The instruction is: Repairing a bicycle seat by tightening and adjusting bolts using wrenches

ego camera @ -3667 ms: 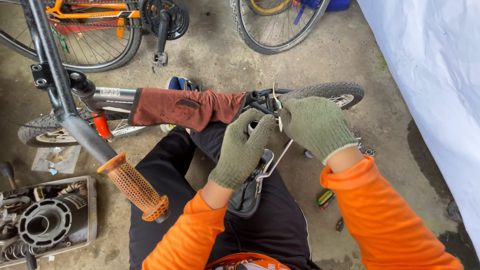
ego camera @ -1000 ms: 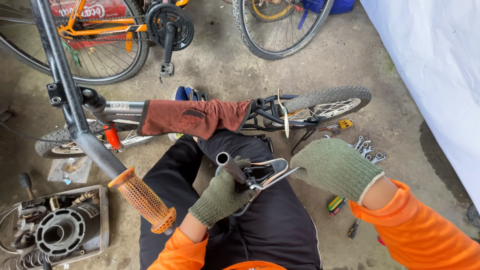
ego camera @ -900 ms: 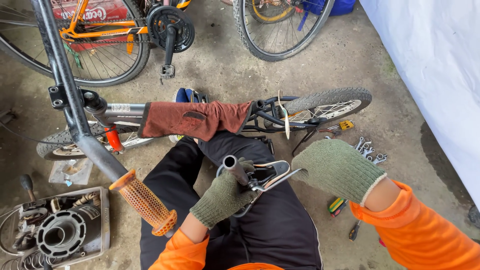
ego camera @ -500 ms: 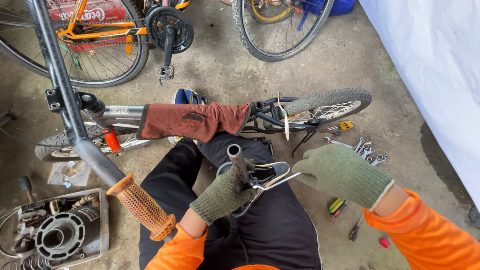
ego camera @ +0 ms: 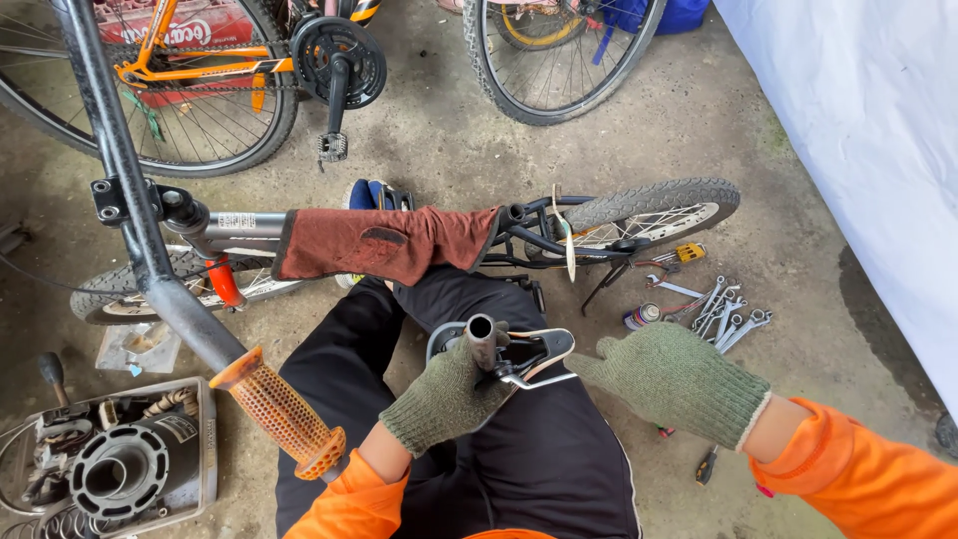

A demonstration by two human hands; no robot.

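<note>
Gripping a short metal post (ego camera: 482, 339) that sticks up from an upturned bicycle saddle (ego camera: 529, 354), the gloved left hand (ego camera: 446, 396) is closed around the part above the person's lap. Just beside the saddle's wire rails, the gloved right hand (ego camera: 681, 380) is open with fingers spread; it may brush a rail, though that is hard to tell. Beyond lies a small bicycle frame (ego camera: 249, 235) on the concrete floor (ego camera: 439, 170), a reddish cloth (ego camera: 384, 243) draped over it. Wrenches (ego camera: 726, 317) lie near the rear wheel (ego camera: 654, 210).
</note>
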